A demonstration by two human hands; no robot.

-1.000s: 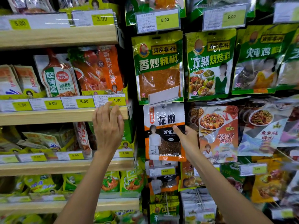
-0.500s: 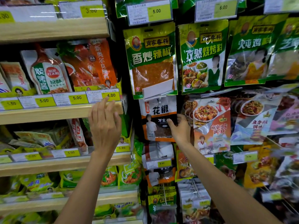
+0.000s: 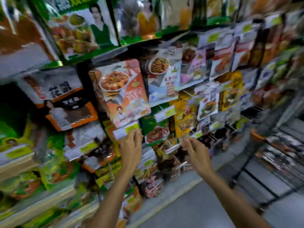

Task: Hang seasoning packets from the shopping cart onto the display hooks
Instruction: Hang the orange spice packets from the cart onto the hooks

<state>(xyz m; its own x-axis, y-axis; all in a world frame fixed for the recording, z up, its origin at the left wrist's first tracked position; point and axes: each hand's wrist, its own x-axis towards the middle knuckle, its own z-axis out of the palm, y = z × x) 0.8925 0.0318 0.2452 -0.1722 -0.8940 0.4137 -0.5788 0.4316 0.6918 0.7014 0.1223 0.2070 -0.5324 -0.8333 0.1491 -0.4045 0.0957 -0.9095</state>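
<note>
Display wall (image 3: 164, 38) of hanging goods fills the left, centre and far side of the head view, seen tilted and heavily motion-blurred. Grey floor (image 3: 189, 208) occupies the near right. A dark wire frame (image 3: 266, 175) stands at the far right, too blurred to identify.

Seasoning packets hang in rows across the wall. The orange packet (image 3: 122, 94), printed with a plate of food, hangs at centre with its face to the camera. Its long axis runs top to bottom, leaning with the tilt of the view so that the lower end lies further right. The black-and-orange packet (image 3: 65, 99) hangs just left of it on the same level, its long axis leaning the same way and its top edge uppermost. No packet is in either hand.

Both bare forearms reach up from the near edge. The left hand (image 3: 131, 146) is raised below the orange packet, fingers extended upward and gripping nothing; its fingertips lie at a yellow-and-white price tag (image 3: 125, 131), and contact cannot be told. The right hand (image 3: 195, 153) is a little to the right, apart from the left, fingers loosely curled beside a white tag strip (image 3: 172, 148). Blur hides whether it pinches that strip. Thin display hooks (image 3: 177, 159) project between the two hands.
</note>
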